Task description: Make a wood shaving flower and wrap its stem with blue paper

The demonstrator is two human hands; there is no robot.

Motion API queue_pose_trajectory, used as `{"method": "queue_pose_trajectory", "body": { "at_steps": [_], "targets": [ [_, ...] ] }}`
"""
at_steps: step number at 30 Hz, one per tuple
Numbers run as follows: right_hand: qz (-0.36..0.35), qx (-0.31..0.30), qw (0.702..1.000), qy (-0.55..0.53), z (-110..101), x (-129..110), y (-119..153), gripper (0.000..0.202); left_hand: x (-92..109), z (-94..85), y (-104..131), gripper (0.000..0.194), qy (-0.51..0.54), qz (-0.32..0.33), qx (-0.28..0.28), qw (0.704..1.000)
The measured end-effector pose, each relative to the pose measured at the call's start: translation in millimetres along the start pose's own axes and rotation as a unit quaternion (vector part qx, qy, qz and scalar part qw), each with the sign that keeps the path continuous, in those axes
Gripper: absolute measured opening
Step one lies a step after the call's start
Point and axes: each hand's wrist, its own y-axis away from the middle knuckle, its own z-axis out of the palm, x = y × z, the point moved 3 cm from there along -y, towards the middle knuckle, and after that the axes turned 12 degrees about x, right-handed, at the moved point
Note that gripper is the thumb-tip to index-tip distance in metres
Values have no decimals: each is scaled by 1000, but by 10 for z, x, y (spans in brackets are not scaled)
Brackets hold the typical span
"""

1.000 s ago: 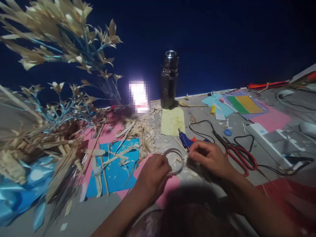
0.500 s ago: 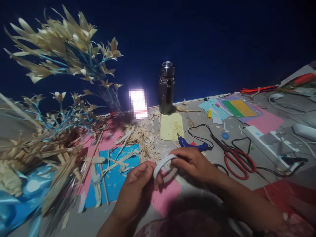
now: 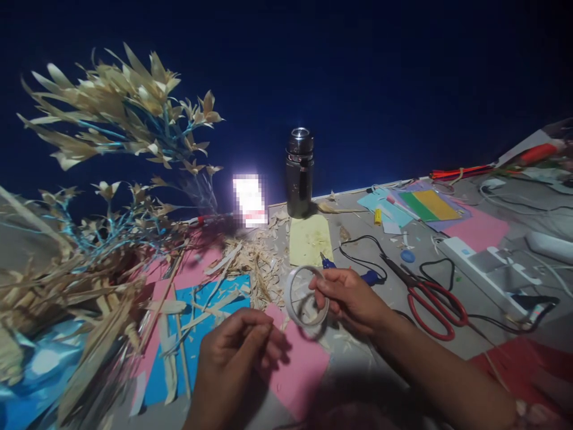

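Note:
My right hand (image 3: 347, 298) grips a white ring (image 3: 293, 301), like a roll of tape, by its right side, with fingers through the hole. To its left, my left hand (image 3: 244, 352) is apart from the ring, its thumb and index fingertips pressed together; whatever they may hold is too small to make out. Below both hands lies a pink sheet (image 3: 298, 364). Just behind my right hand is a blue glue gun (image 3: 370, 277), partly covered by it, beside a yellow sheet (image 3: 310, 239).
Red-handled scissors (image 3: 432, 307) and a white power strip (image 3: 483, 278) lie right. A dark flask (image 3: 299, 179) stands at the back. Dried husk flowers (image 3: 147, 89) rise at left, above husk strips (image 3: 102, 304) and a blue sheet (image 3: 156, 358). Cords cross the right side.
My left hand has come off the white ring and moved down and left. My right hand keeps the ring, now turned so its round opening faces the camera. The view has shifted slightly.

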Motion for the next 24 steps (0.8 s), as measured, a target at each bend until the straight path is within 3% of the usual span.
{"method": "queue_pose_trajectory", "body": {
  "at_steps": [5, 8, 10, 14, 16, 24],
  "targets": [
    [110, -36, 987, -108, 47, 65, -16, 36, 18, 109, 72, 31, 13, 18, -84, 996],
    [150, -46, 977, -146, 58, 62, -12, 34, 17, 91, 62, 42, -10, 21, -96, 995],
    [167, -44, 972, -162, 60, 62, -11, 33, 12, 75, 37, 43, -37, 27, -82, 996],
    [182, -36, 968, -168, 80, 100, -9, 34, 23, 84, -40, 10, -81, 106, -20, 991],
    [178, -30, 970, -164, 90, 139, -11, 35, 13, 106, -75, 24, -67, 128, 12, 989],
    [112, -5, 984, -136, 91, 210, -29, 45, -39, 205, -110, 23, -133, 236, 70, 960]
  ]
}}
